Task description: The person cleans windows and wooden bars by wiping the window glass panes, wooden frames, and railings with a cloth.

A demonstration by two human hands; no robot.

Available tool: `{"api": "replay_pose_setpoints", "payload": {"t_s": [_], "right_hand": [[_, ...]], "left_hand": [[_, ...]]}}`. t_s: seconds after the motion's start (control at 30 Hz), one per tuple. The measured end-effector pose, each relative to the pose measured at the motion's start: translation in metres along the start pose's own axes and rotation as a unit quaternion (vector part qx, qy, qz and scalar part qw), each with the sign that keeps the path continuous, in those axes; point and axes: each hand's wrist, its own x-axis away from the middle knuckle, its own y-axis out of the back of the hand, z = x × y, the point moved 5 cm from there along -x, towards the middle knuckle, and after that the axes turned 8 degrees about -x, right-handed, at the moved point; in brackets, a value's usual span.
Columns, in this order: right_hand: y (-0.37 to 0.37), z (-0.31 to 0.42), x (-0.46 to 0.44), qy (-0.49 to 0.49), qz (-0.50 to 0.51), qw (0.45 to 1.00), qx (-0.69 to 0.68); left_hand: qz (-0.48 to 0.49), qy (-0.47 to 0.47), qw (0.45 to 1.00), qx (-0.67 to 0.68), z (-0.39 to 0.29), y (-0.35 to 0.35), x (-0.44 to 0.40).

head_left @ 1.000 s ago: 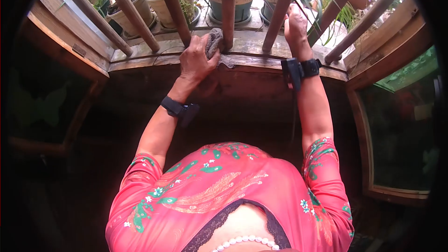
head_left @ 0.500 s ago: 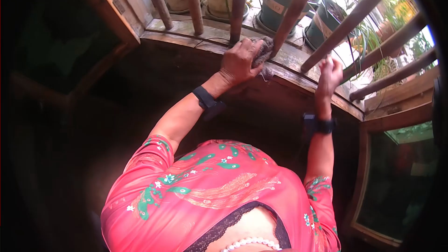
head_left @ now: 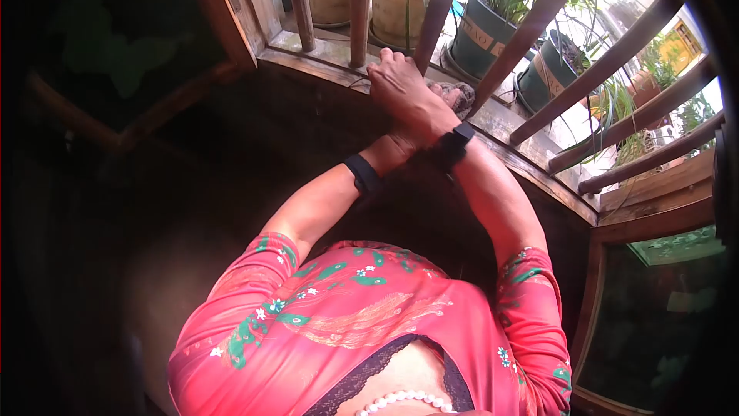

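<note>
My left hand [head_left: 440, 94] rests on the wooden sill [head_left: 331, 77], mostly hidden under my right arm. Its visible fingers press a crumpled grey-brown cloth [head_left: 463, 99] beside the foot of a bar. Crossing over my left wrist, my right hand [head_left: 404, 89] reaches to the left. Its fingers are curled together at the sill between two upright wooden bars [head_left: 359, 16]. Whatever they may pinch is too hidden to make out.
Behind the bars stand cream pots [head_left: 400, 12] and dark green pots [head_left: 481, 35] with leafy plants. Open window frames with glass flank the sill, one on the left [head_left: 231, 16] and one on the right [head_left: 596, 293]. Below the sill it is dark.
My right hand has moved left from the right-hand bars and now crosses over my left wrist. My left hand stays with the cloth at the sill. The view has shifted slightly.
</note>
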Motion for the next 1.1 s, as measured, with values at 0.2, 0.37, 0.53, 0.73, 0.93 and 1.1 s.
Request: {"api": "replay_pose_setpoints", "payload": {"t_s": [0.2, 0.37, 0.53, 0.73, 0.93, 1.1], "right_hand": [[-0.021, -0.007, -0.008, -0.009, 0.164, 0.985, 0.057], [-0.018, -0.004, -0.007, -0.008, 0.166, 0.984, 0.06], [-0.03, -0.001, 0.0, 0.009, 0.115, 0.987, 0.116], [0.038, 0.014, 0.01, -0.016, -0.085, 0.994, -0.06], [0.134, -0.01, 0.059, -0.036, -0.235, 0.959, -0.155], [0.204, -0.04, 0.166, -0.147, -0.436, 0.87, -0.18]], "left_hand": [[0.021, -0.029, 0.997, -0.071, -0.006, -0.013, 0.011], [0.062, -0.002, 0.996, -0.06, -0.01, -0.028, 0.019], [0.045, -0.022, 0.987, 0.151, -0.006, 0.051, 0.024], [0.078, -0.051, 0.994, 0.061, -0.01, 0.007, 0.022], [-0.077, 0.022, 0.967, 0.243, 0.0, 0.056, 0.021], [-0.069, 0.139, 0.956, 0.251, 0.013, 0.066, 0.015]]}}
